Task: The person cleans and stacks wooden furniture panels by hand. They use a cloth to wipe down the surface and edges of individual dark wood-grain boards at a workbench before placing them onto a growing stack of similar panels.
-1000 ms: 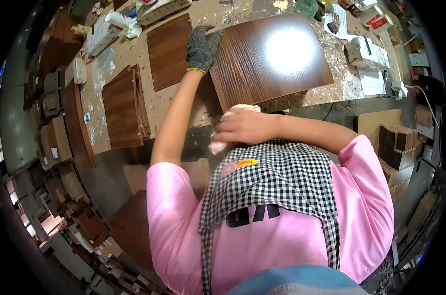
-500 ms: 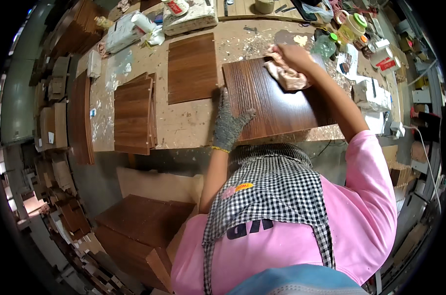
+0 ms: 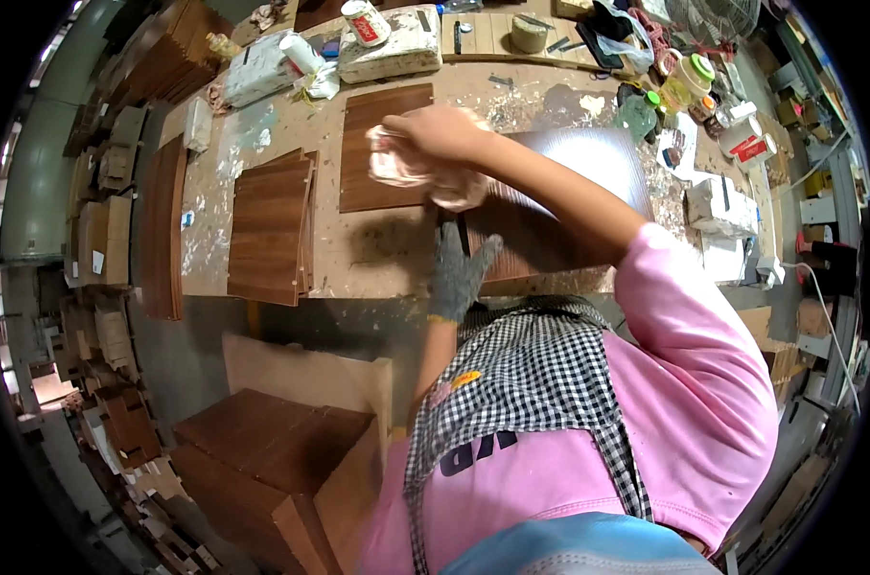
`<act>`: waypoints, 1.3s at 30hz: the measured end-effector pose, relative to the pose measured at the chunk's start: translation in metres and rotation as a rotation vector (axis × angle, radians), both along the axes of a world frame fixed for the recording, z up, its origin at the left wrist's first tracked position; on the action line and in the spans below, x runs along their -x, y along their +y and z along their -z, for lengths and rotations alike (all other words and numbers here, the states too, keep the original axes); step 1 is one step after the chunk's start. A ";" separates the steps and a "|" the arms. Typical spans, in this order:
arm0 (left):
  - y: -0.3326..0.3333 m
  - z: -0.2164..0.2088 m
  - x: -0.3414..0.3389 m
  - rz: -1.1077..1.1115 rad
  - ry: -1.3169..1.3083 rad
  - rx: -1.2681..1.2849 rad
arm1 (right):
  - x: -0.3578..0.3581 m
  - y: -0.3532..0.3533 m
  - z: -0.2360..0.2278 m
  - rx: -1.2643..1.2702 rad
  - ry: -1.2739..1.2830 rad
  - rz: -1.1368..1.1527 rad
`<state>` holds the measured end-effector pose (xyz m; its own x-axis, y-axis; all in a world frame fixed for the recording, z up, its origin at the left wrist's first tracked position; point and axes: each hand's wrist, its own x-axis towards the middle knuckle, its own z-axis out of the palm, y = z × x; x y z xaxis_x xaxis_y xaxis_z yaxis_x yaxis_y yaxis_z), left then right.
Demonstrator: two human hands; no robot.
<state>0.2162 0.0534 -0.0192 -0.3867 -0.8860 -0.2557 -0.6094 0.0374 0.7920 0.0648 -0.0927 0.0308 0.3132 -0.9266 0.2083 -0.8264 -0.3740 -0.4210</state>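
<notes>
A glossy dark-brown wooden board (image 3: 588, 158) lies tilted near the front edge of the workbench, partly hidden by my right arm. My left hand (image 3: 459, 268), in a grey knit glove, rests at its left edge with the thumb spread out over the board and the fingers straight along the side. Bunched in my right hand (image 3: 440, 134) is a pale pinkish cloth (image 3: 396, 168), held past the board's left edge. Behind hand and cloth, a flat brown panel (image 3: 387, 103) lies on the bench, partly covered from view.
Several brown panels (image 3: 270, 230) are stacked on the bench to the left, with another stack (image 3: 164, 230) farther left. Wrapped white blocks (image 3: 387, 57) stand at the back. Bottles (image 3: 638, 113) and cups (image 3: 756, 149) crowd the right. A brown cabinet (image 3: 272, 436) stands on the floor at lower left.
My right hand has swept the cloth leftward from the board's far right part to past its left edge. My left hand stays at the board's left side.
</notes>
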 end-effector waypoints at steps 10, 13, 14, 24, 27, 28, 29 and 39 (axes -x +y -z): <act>0.038 0.038 -0.017 0.074 0.251 -0.035 | 0.011 0.092 0.035 -0.096 0.356 -0.135; 0.038 0.010 -0.017 0.024 0.220 -0.243 | 0.042 0.008 0.056 -0.402 0.252 0.068; 0.038 0.012 -0.022 0.028 0.198 -0.192 | 0.046 -0.017 0.052 -0.431 0.231 0.114; 0.047 0.064 -0.027 0.035 0.452 -0.186 | 0.077 0.050 0.044 -0.312 -0.165 0.185; 0.048 0.096 -0.031 0.022 0.479 0.012 | 0.024 0.110 0.035 -0.239 0.244 0.065; 0.049 0.091 -0.032 -0.007 0.493 -0.043 | 0.014 0.133 0.032 -0.119 0.233 -0.046; 0.052 0.084 -0.035 -0.048 0.505 -0.101 | 0.005 0.154 0.029 0.003 0.222 -0.160; 0.018 -0.037 -0.026 -0.146 0.683 -0.476 | 0.061 0.194 -0.034 -0.453 -0.942 0.305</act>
<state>0.2426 0.0717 0.0174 -0.4816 -0.7963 -0.3661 0.0361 -0.4354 0.8995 0.0042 0.1013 0.0646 -0.0493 -0.9894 -0.1363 -0.1316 0.1417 -0.9811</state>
